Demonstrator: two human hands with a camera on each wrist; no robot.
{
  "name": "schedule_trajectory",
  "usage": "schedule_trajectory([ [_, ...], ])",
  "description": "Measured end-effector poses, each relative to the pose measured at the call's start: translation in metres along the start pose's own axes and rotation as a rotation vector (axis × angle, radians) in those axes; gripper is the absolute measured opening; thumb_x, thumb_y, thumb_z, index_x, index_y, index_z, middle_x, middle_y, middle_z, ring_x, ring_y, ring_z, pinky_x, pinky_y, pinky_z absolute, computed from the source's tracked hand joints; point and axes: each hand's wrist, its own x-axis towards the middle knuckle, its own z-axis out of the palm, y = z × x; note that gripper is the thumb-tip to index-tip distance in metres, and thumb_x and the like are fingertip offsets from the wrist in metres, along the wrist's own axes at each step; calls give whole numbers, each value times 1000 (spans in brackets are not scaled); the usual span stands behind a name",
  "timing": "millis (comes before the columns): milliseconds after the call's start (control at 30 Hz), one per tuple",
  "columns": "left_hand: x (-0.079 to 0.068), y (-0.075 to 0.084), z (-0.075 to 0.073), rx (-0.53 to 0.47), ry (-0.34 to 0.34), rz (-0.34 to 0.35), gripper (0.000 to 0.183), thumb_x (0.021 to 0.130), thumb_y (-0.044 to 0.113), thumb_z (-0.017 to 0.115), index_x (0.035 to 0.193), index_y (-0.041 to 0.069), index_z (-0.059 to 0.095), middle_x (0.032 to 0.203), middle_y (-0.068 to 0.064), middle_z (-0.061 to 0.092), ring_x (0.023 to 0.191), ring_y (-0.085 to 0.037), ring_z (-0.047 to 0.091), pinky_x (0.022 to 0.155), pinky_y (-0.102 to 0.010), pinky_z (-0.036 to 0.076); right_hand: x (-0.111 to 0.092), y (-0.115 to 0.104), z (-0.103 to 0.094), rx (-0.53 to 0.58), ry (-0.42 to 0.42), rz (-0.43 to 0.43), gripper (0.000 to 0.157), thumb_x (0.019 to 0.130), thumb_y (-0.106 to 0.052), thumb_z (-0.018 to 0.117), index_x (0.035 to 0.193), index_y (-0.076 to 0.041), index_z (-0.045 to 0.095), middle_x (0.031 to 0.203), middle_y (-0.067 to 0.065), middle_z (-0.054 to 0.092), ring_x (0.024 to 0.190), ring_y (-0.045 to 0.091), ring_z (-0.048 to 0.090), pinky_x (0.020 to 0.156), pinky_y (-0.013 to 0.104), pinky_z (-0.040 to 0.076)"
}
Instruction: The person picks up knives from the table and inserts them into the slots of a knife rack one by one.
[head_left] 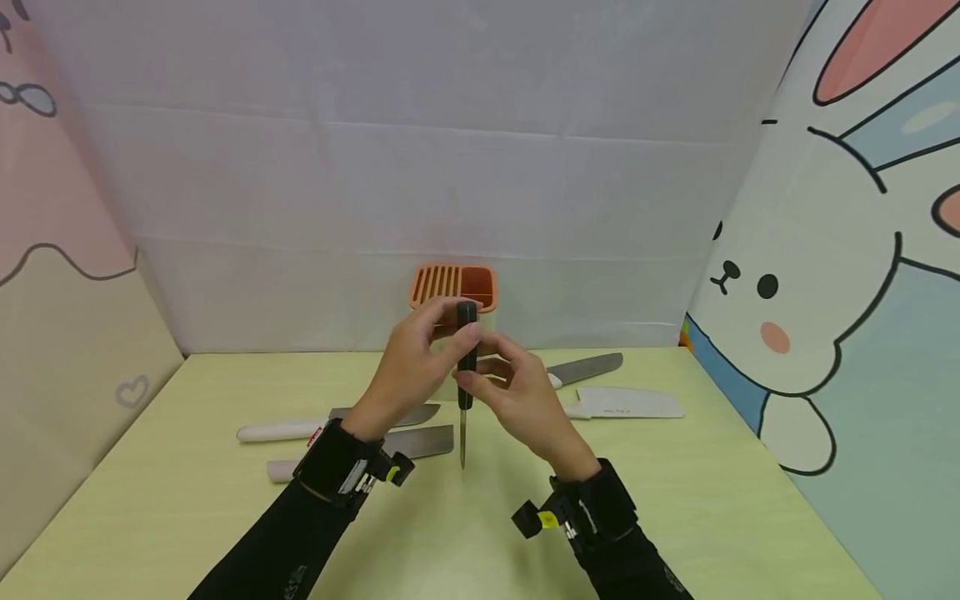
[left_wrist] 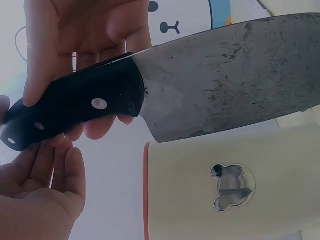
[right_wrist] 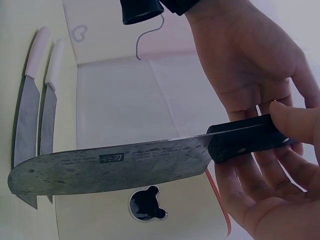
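Both hands hold one kitchen knife (head_left: 467,360) upright above the table, blade pointing down. Its black handle has metal rivets, and the broad steel blade (left_wrist: 225,75) looks stained. My left hand (head_left: 423,352) pinches the upper part of the handle between thumb and fingers. Lower down, my right hand (head_left: 521,400) has its thumb and fingers on the handle close to the blade. Behind the hands stands a cream knife block (right_wrist: 175,212) with an orange slotted top (head_left: 477,277) and a bear-shaped window (left_wrist: 232,187). The hands partly hide it in the head view.
Left on the pale table (head_left: 187,500) lie two knives with light handles, one nearer (head_left: 423,442) and one behind it (head_left: 281,432). On the right lie another knife (head_left: 588,367) and a cleaver-like knife (head_left: 633,403). A white sheet (head_left: 450,183) closes off the back.
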Motion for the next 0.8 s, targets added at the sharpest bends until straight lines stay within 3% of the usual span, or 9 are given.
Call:
schedule_trajectory([
  [333, -1, 6, 1, -23, 32, -8, 28, 98, 25, 58, 124, 14, 56, 107, 0, 60, 99, -11, 56, 94, -36, 46, 0, 2, 1, 24, 0, 11, 44, 91, -3, 64, 133, -10, 52, 117, 12, 56, 101, 27, 60, 84, 35, 53],
  [633, -6, 42, -4, -29, 33, -38, 26, 97, 9, 56, 121, 0, 56, 102, -9, 60, 94, -16, 56, 89, -40, 47, 0, 1, 2, -50, 7, 63, 37, 91, -9, 66, 127, -7, 56, 109, 12, 62, 100, 23, 60, 91, 36, 49],
  [800, -5, 47, -6, -26, 12, -43, 25, 97, 8, 56, 121, 0, 55, 100, -7, 59, 93, -16, 56, 88, -37, 48, 0, 0, 0, -61, 1, 79, 35, 92, -10, 66, 125, -7, 57, 107, 11, 63, 100, 22, 60, 92, 36, 49],
])
